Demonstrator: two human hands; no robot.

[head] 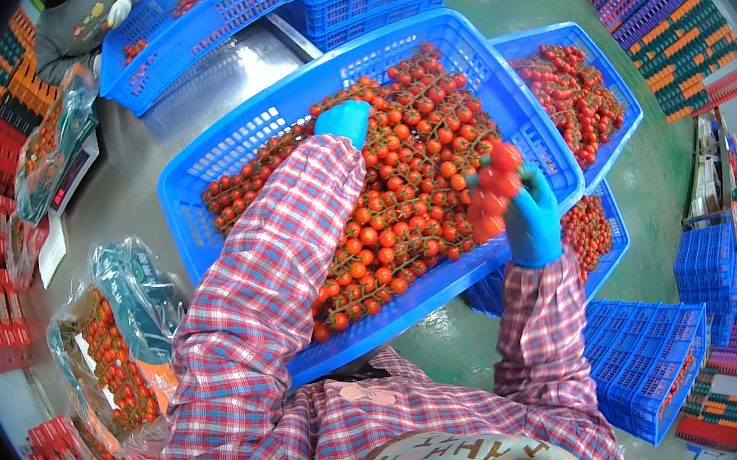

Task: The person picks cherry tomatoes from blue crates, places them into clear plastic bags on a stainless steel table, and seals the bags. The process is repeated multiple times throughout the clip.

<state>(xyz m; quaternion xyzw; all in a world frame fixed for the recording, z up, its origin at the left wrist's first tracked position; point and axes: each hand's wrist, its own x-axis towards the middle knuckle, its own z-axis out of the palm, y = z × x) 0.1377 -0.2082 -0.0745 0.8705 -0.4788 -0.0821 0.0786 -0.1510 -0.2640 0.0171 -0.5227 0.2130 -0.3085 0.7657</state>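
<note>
A large blue plastic crate (509, 101) before me is full of cherry tomatoes on the vine (402, 226). My right hand (534, 228), in a blue glove, grips a small blurred bunch of cherry tomatoes (495, 188) above the crate's right side. My left hand (344, 122), gloved likewise, reaches among the tomatoes near the far side of the crate. Its fingers are mostly hidden, so its hold on anything does not show. Both forearms wear checked sleeves.
Vine tomatoes fill two more blue crates (615, 151) (618, 249) at right. On the steel table (136, 161) lie a bagged tomato box (118, 367) and a scale (72, 175) bearing another bagged box. A co-worker (76, 31) stands beyond, beside another blue crate (210, 33).
</note>
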